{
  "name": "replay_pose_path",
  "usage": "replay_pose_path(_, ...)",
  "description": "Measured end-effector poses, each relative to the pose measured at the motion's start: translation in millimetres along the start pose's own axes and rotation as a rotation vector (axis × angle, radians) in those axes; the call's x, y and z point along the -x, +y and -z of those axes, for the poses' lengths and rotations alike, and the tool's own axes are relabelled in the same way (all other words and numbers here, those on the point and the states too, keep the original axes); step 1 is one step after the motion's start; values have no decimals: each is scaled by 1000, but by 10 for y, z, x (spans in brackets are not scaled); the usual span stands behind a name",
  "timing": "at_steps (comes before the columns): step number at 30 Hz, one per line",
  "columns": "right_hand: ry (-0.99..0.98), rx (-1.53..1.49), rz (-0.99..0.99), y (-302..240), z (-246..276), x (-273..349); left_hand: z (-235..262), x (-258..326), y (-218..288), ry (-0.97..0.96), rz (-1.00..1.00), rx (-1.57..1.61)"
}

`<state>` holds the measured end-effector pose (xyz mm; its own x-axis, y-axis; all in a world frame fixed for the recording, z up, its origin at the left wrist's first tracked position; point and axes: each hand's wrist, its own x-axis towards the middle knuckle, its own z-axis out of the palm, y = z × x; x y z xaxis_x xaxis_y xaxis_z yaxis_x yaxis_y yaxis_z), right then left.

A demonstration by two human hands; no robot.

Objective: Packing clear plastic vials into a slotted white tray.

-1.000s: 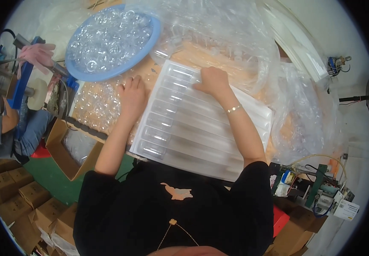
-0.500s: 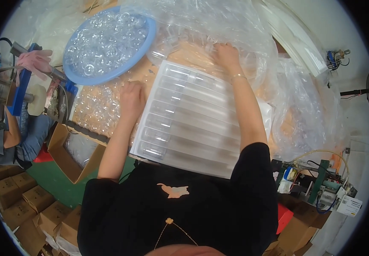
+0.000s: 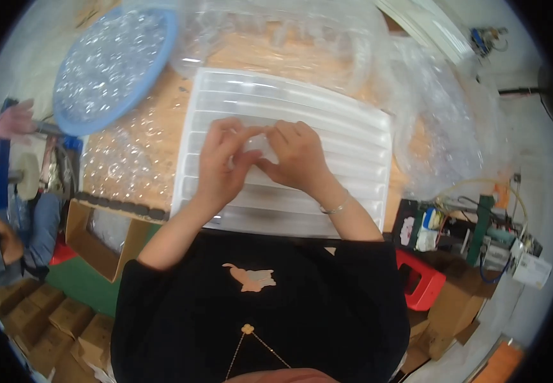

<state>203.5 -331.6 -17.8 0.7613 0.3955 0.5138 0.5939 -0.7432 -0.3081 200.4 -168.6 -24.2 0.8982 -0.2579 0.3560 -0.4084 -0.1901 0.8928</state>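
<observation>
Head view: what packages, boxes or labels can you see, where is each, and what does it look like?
Open cardboard box: below the table's left edge, brown, flaps up.
Stacked cartons: floor, lower left, brown, closed.
Clear plastic bags: right of the white ridged tray, crumpled.
Cartons: lower right, brown, beside a red stool.
Small white box: far right, label unreadable.

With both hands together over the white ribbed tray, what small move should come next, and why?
Probably lower the small clear piece into the groove beneath it. Both the left hand and the right hand pinch it just above the white tray, whose grooves look empty.
</observation>
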Motion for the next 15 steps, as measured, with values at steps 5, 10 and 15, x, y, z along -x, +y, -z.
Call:
replay_pose_path(5,93,30,-3,-103,17,55,-97,73,19,63,-79,79)
replay_pose_path(10,152,-108,-154,-184,107,151,-150,115,15,-76,-29,260)
replay_pose_path(15,-202,-804,-492,10,407,305,-90,190,-134,-300,-126,124)
